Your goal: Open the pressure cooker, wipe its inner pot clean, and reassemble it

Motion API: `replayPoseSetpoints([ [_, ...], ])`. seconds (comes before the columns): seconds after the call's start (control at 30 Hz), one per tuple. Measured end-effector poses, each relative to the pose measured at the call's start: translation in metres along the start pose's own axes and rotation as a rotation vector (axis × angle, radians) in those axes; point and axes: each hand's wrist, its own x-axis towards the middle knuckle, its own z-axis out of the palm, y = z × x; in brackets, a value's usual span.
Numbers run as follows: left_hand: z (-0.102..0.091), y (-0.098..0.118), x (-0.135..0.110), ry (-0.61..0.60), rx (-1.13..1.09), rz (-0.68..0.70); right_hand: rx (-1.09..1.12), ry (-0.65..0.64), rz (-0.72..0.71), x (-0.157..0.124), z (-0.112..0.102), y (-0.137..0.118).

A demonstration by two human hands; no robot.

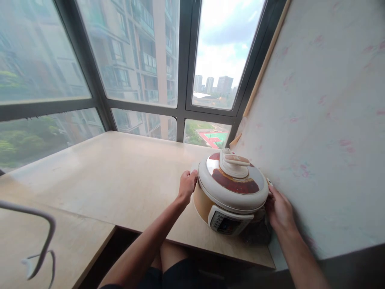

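An electric pressure cooker (237,188) stands at the right end of the window-side countertop, close to the wall. It has a cream rim, a brown-and-silver lid with a raised handle (236,160), and a control panel (230,221) facing me. On its left side my left hand (188,185) is closed, the thumb on top at the rim's edge. My right hand (279,206) grips the opposite side, fingers partly hidden behind the body. Beneath the right hand, a dark bag-like thing (257,230) lies against the cooker's base.
The pale countertop (120,172) runs along the windows (144,52) and turns toward me at the left. A bent white tube or cable (49,224) rises at the lower left. Flower-patterned wall (325,120) borders the right side. A dark gap lies below the counter edge.
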Motion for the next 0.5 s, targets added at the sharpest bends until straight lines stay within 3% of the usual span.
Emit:
replayPoseSetpoints([
  [0.13, -0.023, 0.006, 0.002, 0.083, -0.013, 0.022, -0.068, -0.07, 0.018, -0.015, 0.002, 0.005],
  [0.23, -0.051, 0.014, 0.004, 0.134, -0.006, 0.034, -0.074, -0.106, 0.051, -0.031, 0.017, 0.011],
  [0.33, -0.086, 0.026, 0.006, 0.22, 0.031, 0.041, -0.059, -0.169, 0.083, -0.053, 0.045, 0.018],
  [0.5, -0.161, 0.049, 0.013, 0.371, 0.104, 0.075, -0.004, -0.32, 0.124, -0.101, 0.111, 0.041],
])
